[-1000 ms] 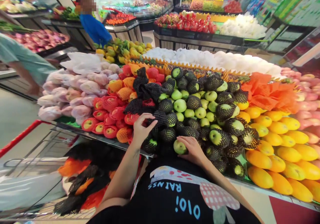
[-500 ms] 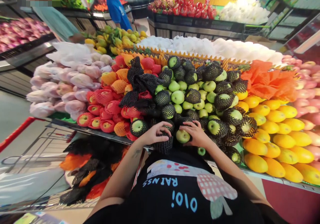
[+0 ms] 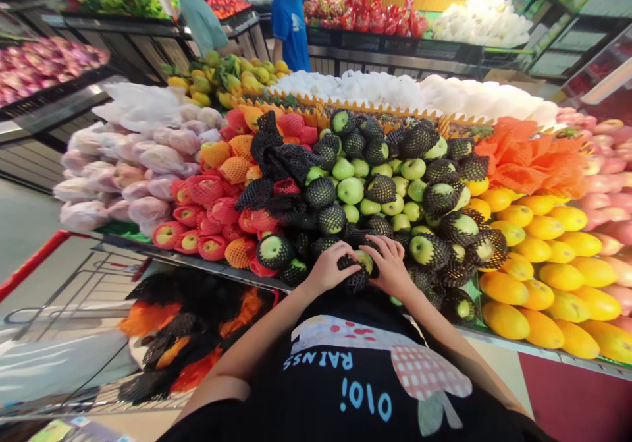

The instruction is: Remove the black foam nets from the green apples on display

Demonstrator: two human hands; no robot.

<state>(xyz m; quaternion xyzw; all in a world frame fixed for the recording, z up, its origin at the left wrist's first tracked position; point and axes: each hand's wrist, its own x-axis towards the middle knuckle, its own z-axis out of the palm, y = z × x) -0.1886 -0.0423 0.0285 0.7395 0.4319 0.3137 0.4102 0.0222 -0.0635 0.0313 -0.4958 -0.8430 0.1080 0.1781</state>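
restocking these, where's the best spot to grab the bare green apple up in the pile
Take the bare apple by its rounded sides, coming down from above: its top faces up uncovered, while netted apples crowd it, leaving the sides only partly free. Both hands are busy lower down.

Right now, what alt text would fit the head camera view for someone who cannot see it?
The left hand and right hand hold a green apple half wrapped in black foam netting at the front of a supermarket fruit display, with yellow mangoes to the right and red-netted apples to the left.
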